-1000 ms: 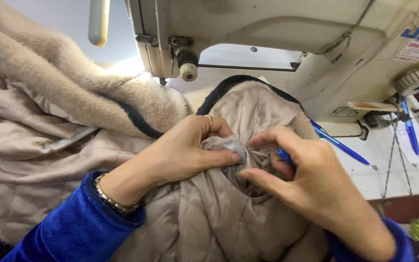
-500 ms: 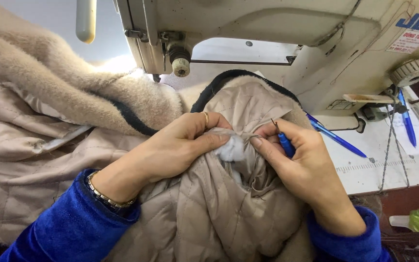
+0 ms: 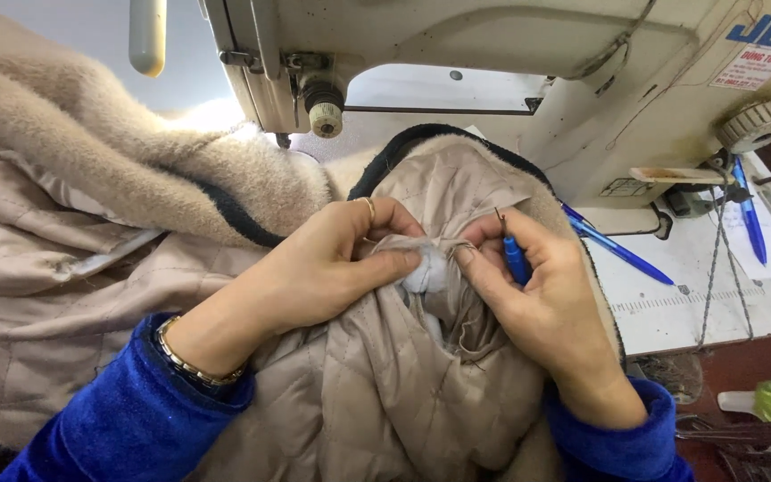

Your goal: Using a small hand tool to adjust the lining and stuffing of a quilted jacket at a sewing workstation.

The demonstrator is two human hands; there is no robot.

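Your left hand [image 3: 332, 272] pinches the beige quilted lining [image 3: 403, 393] around a tuft of white wadding [image 3: 426, 275]; your right hand [image 3: 537, 299] pinches the same fold while gripping a blue seam ripper [image 3: 516, 259]. The lining lies near you, before the far sewing machine [image 3: 493, 62], with two blue pens [image 3: 617, 250] on the desk [image 3: 698, 303] to the right.

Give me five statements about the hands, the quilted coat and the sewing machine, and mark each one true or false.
1. The left hand pinches the beige quilted lining where a tuft of white padding shows. True.
2. The right hand holds a pair of scissors. False: it holds a small blue-handled tool with a thin metal tip.
3. A ring sits on a finger of the left hand. True.
4. The coat lies under the needle of the sewing machine and is being stitched. False: both hands work on the lining in front of the machine.
5. Two blue pens lie on the white table to the right. True.
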